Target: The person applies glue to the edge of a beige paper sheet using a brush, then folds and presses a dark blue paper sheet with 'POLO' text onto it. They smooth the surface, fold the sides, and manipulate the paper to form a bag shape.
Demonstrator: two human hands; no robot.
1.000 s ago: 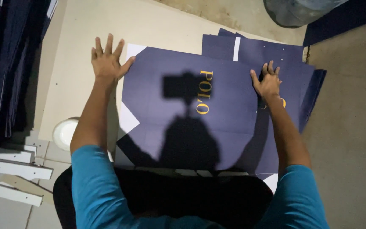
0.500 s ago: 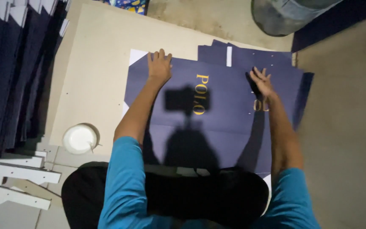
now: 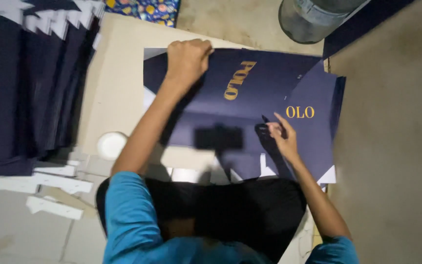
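Note:
A dark navy printed card sheet with gold lettering lies tilted on a beige board. My left hand grips the sheet's far edge with its fingers curled over it. My right hand pinches the sheet near its right side, lifting it off a stack of similar navy sheets underneath. Gold letters show on the lower sheet as well.
More navy sheets stand fanned at the left. A round white lid and white card strips lie at the lower left. A grey metal bucket stands at the top right, on concrete floor. A colourful patterned sheet lies at the top.
My left hand went from flat on the sheet to gripping its far edge. The right hand slid nearer to me and pinched the sheet. The top sheet has turned and lifted.

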